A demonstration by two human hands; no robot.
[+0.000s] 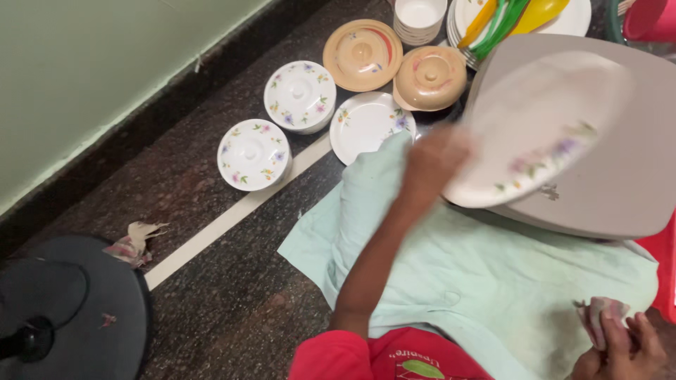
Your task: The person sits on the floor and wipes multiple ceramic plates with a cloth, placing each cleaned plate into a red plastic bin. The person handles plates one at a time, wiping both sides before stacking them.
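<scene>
Our left hand (429,158) grips the near rim of a white plate (539,134) with a flower print, fingers clamped on its edge, though motion blur hides how each finger lies. The plate is tilted and lifted clear above a grey tray (620,176), which sits at the right edge of the floor (211,183). It is held by the rim alone, so its face stays free. Our right hand (620,345) rests low at the near right corner, fingers closed on a crumpled rag (598,313), held ready close to the body. A pale green cloth (451,274) is spread over our lap, under both arms, likely to catch drips.

On the dark stone floor beyond the cloth the crockery is set out in a loose group, lids on and flat pieces face up, so each stands stably and separately. We count two white lidded bowls (255,153) with flowers, one nearer the wall (84,77) and one further along, touching neither each other nor the wall. Next come two tan lidded dishes (362,55), side by side and almost touching. One more flowered plate (366,127) lies flat between the bowls and the cloth, partly covered by the cloth's edge. At the far edge stands one stack of white cups (419,21), and beside it a stack of plates (574,21) carrying green and yellow spoons (507,20), too bunched to count. A red tub (651,17) shows in the far right corner, and a round dark fan base (70,317) in the near left.
</scene>
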